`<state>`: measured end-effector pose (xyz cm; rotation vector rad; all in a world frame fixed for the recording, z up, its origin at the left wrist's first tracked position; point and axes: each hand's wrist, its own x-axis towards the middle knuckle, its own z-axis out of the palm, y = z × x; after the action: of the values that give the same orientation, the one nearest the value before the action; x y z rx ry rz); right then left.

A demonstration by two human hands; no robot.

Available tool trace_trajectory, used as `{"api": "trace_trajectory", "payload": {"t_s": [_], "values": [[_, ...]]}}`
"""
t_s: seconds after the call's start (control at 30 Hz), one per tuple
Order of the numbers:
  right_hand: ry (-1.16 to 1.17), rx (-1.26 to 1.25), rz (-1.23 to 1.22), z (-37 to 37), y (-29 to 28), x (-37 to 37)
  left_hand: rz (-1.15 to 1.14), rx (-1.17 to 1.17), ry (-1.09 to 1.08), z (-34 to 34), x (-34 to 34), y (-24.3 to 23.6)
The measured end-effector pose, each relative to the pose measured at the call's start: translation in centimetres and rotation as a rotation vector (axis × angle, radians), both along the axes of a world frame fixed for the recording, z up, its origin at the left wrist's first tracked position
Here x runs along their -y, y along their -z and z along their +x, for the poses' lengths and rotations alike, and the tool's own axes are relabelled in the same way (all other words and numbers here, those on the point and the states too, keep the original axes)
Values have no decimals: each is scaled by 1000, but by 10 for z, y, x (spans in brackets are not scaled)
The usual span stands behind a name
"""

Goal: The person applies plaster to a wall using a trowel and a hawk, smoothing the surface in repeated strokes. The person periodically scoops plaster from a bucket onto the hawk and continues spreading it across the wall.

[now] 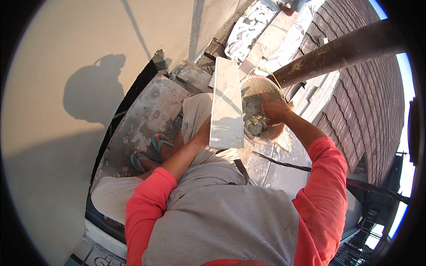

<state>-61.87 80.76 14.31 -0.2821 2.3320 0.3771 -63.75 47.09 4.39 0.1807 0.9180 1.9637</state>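
Your one long, pale board (227,104) is above your lap, its long axis pointing straight away from you. Your left hand (204,132) meets its left edge, fingers hidden beneath; their closure can't be told. Rightward, your right hand (277,111) dips into one bucket (259,83) of mortar (255,124), fingers too obscured to judge. Two sandals (163,142) show leftward.

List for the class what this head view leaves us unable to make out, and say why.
All in the head view:
Left hand: fingers hidden behind the pale board.
Board's underside: faces away from the camera.
Right hand: fingers too shadowed inside the bucket to tell whether they grip a tool.
Dark pole: right end cut off by the fisheye rim.
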Motion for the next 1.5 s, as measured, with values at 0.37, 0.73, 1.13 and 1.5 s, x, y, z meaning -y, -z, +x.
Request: {"api": "trace_trajectory", "payload": {"t_s": [0.37, 0.73, 1.13, 1.5], "values": [[49, -67, -185, 12, -1, -26, 74, 19, 54, -11, -5, -3], [564, 46, -619, 36, -12, -59, -145, 63, -153, -17, 23, -49], [755, -33, -923, 63, -16, -64, -7, 53, -193, -16, 55, -23], [1231, -362, -1267, 77, -47, -36, 435, -412, -78, -26, -25, -21]]}}
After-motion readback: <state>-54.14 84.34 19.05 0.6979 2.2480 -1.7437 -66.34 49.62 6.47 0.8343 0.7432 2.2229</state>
